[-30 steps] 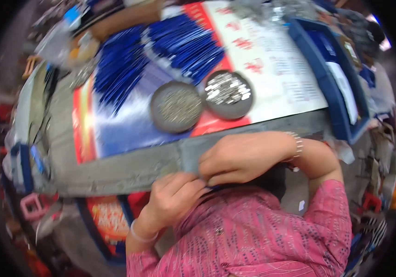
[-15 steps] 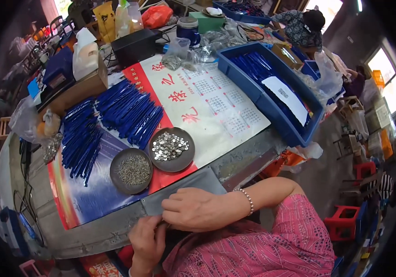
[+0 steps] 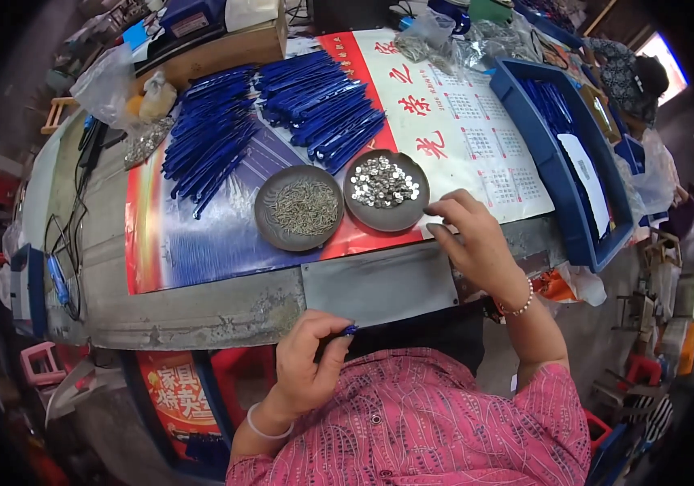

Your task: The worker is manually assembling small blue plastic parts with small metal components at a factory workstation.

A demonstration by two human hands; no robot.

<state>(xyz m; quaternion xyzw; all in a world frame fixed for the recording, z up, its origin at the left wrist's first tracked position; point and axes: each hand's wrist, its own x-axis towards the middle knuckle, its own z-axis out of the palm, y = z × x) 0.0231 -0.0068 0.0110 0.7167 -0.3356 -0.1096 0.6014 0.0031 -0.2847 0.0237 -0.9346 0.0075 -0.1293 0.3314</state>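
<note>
Far left: black cables (image 3: 80,211) draped over the grey metal tabletop (image 3: 201,312), beside its edge.
Left of centre: loose heap of dark blue plastic pen barrels (image 3: 209,142) on a glossy printed poster (image 3: 193,243), well apart from both hands.
Left hand (image 3: 302,373): low, near the body, off the tabletop edge; fingers curled shut on a small blue pen part (image 3: 350,330), only its tip showing between thumb and forefinger.
Centre: round dark dish of thin metal springs (image 3: 298,206), touching a round dark dish of small silvery metal pieces (image 3: 385,188).
Right hand (image 3: 476,243): stretched out just beside the silvery dish, thumb and forefinger pinched nearly closed; whether a piece sits between them, cannot tell.
Far right: long blue plastic bin (image 3: 562,182) holding more blue pens.
Step in hand: likely fetching a small piece for the held part.
Next move: probably bringing both hands together, with fine alignment.
</note>
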